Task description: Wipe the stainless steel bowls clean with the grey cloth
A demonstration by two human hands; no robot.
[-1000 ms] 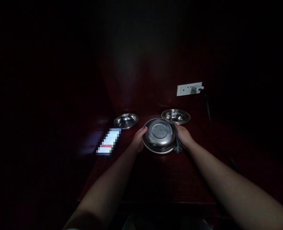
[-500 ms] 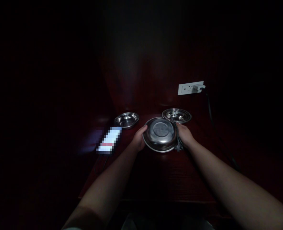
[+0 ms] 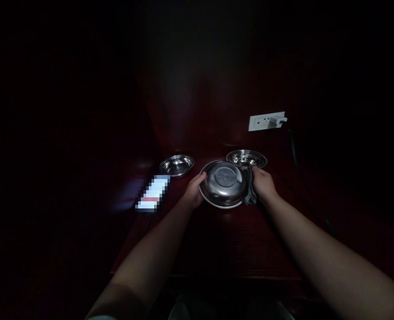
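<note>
A shiny steel bowl [image 3: 224, 184] is held up with its underside facing me. My left hand [image 3: 194, 190] grips its left rim, the thumb lying over the outside and the other fingers hidden behind. At the bowl's right side my right hand [image 3: 264, 184] is closed on a dark grey cloth [image 3: 250, 190], which touches the bowl's edge. Behind the held bowl lie two more steel dishes: a bowl [image 3: 177, 166] to the left and a wide-rimmed dish [image 3: 246, 158] to the right, partly covered by the cloth and my hand.
A phone [image 3: 153, 194] with a lit, blurred screen lies left of my left forearm on the dark red wooden table [image 3: 230, 249]. On the back wall is a white socket [image 3: 266, 121] with a plug in it, and a black cable [image 3: 294, 153] hangs down at the right. The surroundings are very dark.
My right hand has shifted slightly right, away from the bowl's edge, and more of the cloth shows. The bowl stays in my left hand, nearly where it was.
</note>
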